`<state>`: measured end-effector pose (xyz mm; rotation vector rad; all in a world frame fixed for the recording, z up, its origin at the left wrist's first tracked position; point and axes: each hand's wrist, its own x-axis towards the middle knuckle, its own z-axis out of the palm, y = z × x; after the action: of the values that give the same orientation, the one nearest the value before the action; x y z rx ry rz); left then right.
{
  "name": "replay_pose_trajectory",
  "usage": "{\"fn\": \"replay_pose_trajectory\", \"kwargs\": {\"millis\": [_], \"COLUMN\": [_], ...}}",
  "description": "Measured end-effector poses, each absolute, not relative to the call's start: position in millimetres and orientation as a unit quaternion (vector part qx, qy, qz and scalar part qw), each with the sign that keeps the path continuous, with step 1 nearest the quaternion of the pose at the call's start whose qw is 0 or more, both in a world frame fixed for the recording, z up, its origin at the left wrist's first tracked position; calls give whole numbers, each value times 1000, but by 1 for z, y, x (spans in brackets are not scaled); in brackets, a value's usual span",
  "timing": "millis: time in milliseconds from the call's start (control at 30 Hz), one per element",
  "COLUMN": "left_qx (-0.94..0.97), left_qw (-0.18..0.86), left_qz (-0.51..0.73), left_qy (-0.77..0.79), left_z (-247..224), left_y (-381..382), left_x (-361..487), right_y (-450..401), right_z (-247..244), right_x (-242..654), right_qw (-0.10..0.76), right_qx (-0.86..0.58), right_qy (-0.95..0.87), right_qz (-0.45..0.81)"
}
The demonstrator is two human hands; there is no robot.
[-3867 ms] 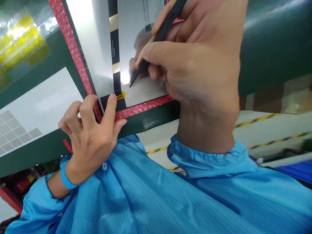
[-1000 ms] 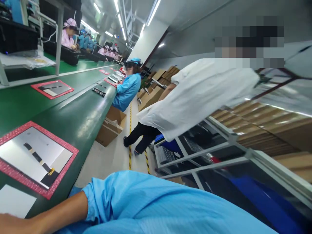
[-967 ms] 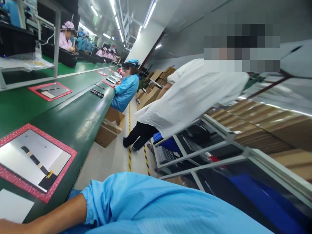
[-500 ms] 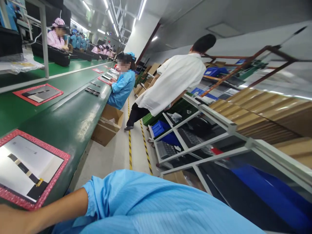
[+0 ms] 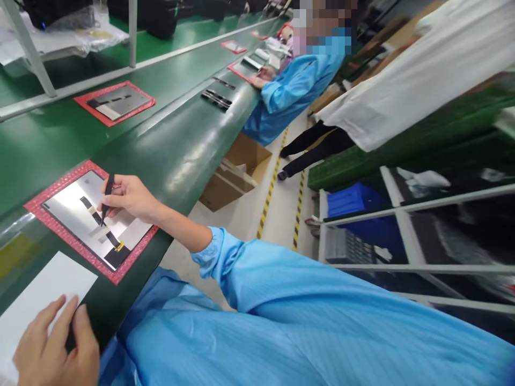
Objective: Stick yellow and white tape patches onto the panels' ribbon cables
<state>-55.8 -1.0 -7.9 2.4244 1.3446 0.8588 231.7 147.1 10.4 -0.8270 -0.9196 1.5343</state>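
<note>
My right hand (image 5: 131, 198) is closed round a slim black pen-like tool (image 5: 107, 198). The tool's tip points down at a black flex cable (image 5: 93, 213) on the back of a silver display panel (image 5: 70, 195). That panel lies on a pink bubble-wrap sheet (image 5: 60, 228) on the green bench. At lower left, my left hand (image 5: 60, 343) rests with fingers apart over a white sheet (image 5: 52, 279). Something dark shows between its thumb and forefinger; I cannot make out what it is.
Farther along the green bench (image 5: 173, 155) lie another panel on pink wrap (image 5: 124, 102) and several black strips (image 5: 217, 99). A co-worker in blue (image 5: 298, 86) works there, beside a cardboard box (image 5: 233, 177). A person in white (image 5: 402, 80) stands near a rack (image 5: 402, 230).
The view has swung down toward the bench. Both hands now show, the right over the panel with the black tool. The white sheet has come into view.
</note>
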Motion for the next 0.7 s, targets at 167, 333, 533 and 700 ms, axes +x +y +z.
{"fn": "replay_pose_trajectory", "kwargs": {"millis": [167,333,533,700], "left_qx": [760,773,780,793], "left_qw": [18,-9,10,23], "left_qz": [383,366,323,311], "left_qy": [525,519,536,524], "left_z": [-28,-29,-22,-15], "left_y": [7,2,-8,-10], "left_x": [-6,10,17,33], "right_y": [166,153,138,121], "right_z": [8,0,-4,3], "right_x": [233,238,259,264], "right_qw": [520,510,481,438], "right_qx": [-385,-357,-390,-423], "right_qy": [-403,-438,-460,-467], "right_qz": [648,649,637,641]}}
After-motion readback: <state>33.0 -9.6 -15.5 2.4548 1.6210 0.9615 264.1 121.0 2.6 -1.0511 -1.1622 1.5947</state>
